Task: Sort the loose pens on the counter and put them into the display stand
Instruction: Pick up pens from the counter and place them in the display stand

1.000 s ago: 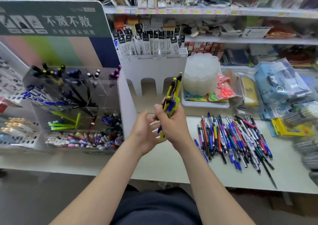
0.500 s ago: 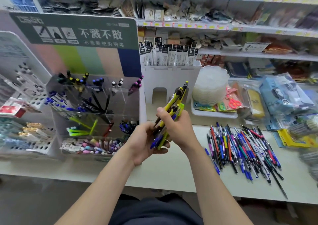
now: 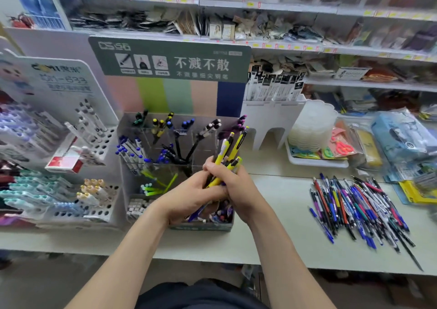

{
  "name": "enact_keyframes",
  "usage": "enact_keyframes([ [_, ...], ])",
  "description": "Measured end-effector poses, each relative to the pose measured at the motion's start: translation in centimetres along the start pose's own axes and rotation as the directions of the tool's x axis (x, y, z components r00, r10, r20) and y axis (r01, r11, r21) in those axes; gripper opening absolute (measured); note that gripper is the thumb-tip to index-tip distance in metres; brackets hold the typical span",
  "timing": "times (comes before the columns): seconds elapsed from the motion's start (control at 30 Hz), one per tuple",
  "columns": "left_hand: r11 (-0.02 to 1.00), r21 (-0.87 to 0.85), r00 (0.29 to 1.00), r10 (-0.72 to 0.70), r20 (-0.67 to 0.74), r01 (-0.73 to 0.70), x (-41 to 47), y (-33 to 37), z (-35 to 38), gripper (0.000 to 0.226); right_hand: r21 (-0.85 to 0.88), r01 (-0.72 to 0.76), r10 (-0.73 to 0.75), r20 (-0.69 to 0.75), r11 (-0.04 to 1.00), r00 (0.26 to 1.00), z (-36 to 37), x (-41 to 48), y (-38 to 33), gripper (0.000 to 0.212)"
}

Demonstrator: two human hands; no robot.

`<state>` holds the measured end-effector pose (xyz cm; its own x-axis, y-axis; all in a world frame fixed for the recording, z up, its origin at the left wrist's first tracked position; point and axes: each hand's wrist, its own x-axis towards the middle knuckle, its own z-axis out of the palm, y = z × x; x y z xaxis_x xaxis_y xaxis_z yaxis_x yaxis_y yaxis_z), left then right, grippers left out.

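Note:
A bunch of yellow pens [image 3: 229, 151] stands nearly upright, tips down, in front of the clear display stand [image 3: 165, 141]. My right hand [image 3: 233, 186] grips the bunch around its middle. My left hand [image 3: 192, 196] wraps the lower part from the left, fingers curled round the pens. The stand has a green header with white characters and compartments holding black, blue, green and purple pens. A heap of loose pens [image 3: 357, 209] in several colours lies on the pale counter [image 3: 279, 242] to the right.
A white stand with holes [image 3: 94, 162] full of pens sits left of the clear one. A white cardboard rack [image 3: 272, 117], a stack of clear lids [image 3: 312, 124] on a tray and bagged goods [image 3: 399, 138] line the back right. Shelves rise behind.
The view swung left and the bunch now sits in front of the clear stand. My left hand has closed round the lower part of the pens.

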<state>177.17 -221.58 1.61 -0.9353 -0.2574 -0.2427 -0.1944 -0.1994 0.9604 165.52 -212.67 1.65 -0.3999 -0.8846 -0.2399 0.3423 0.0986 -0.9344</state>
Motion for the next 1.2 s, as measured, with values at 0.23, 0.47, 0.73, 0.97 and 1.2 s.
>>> enact_keyframes([
  [0.23, 0.999, 0.001, 0.996, -0.053, 0.075, 0.053, -2.6, 0.1, -3.7, 0.006, 0.043, 0.064, -0.06, -0.085, 0.997, 0.995, 3.6, 1.4, 0.9, 0.035],
  [0.47, 0.988, 0.134, 0.996, -0.078, 0.036, 0.072, -3.9, -0.9, -6.5, 0.014, -0.072, 0.222, -0.233, -0.381, 0.972, 0.895, 5.5, 2.8, 0.3, 0.017],
  [0.73, 0.967, 0.253, 0.994, 0.048, -0.102, -0.021, -4.7, -0.9, -9.0, 0.032, -0.423, 0.344, -0.504, -0.362, 0.838, 0.784, 7.7, 3.9, 0.2, 0.013],
  [0.97, 0.94, 0.325, 0.896, 0.227, -0.381, -0.099, -5.1, -0.4, -11.3, 0.034, -0.357, 0.502, -0.61, -0.565, 0.788, 0.555, 9.6, 6.3, -3.2, 0.027],
  [1.2, 0.954, 0.272, 0.687, 0.282, -0.67, -0.127, -5.1, -0.8, -14.2, 0.028, -0.637, 0.569, -0.814, -0.169, 0.52, 0.555, 10.9, 10.6, -5.1, 0.014],
])
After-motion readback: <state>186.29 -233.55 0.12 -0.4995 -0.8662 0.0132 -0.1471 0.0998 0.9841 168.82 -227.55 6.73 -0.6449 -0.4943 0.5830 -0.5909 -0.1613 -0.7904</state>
